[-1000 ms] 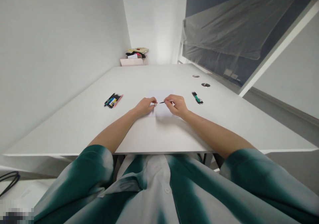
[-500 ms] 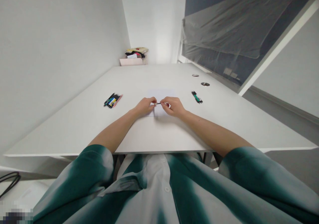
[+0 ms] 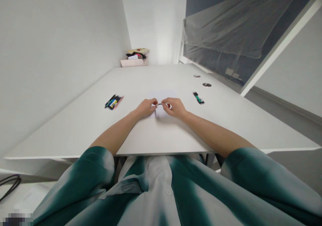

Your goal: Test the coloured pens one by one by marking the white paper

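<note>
Between my two hands is a thin dark pen, held crosswise over a white sheet of paper. My left hand pinches one end of it with thumb and fingertips. At the other end, my right hand is closed in a similar pinch. Most of the pen is hidden by my fingers, so its tip and cap cannot be made out. Part of the paper shows beneath and beyond my hands.
A bunch of several pens lies on the white table at the left. A smaller group of green and black pens lies at the right. Two round cable holes sit farther back, and a pink box stands at the far end.
The pen between my hands has tilted very slightly. Otherwise my hands and the pens on the table stay in place.
</note>
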`<state>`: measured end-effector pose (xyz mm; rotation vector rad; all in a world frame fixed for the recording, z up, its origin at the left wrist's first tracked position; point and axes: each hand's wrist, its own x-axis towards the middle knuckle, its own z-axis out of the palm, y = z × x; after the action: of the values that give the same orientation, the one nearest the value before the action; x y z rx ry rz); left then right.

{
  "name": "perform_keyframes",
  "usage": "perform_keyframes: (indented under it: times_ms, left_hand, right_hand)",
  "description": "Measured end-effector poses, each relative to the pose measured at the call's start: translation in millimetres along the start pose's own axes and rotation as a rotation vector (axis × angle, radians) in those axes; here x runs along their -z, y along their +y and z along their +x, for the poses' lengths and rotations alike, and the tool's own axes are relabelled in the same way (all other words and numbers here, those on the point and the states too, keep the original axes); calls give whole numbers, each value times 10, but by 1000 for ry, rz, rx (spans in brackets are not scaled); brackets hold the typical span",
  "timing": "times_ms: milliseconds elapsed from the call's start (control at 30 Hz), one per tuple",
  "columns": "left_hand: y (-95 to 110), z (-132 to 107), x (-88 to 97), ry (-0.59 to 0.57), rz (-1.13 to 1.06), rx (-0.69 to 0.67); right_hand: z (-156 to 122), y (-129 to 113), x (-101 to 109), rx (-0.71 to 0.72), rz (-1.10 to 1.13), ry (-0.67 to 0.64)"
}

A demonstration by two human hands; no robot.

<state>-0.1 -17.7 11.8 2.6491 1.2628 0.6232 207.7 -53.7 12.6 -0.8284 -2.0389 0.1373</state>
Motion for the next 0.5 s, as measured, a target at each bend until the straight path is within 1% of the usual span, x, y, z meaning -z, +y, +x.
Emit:
perform_keyframes:
  times_ms: [167,367,500]
  left_hand:
    - [10,9,3,20,-29,-8]
    - [33,20,-11,102,-11,-18]
    - [78,10,-14,151,19,-23]
  right_hand:
    - [12,16,10,-162,127,59]
    - [54,86,-24,-381,420,119]
    - [85,133,-59,-471,588,159]
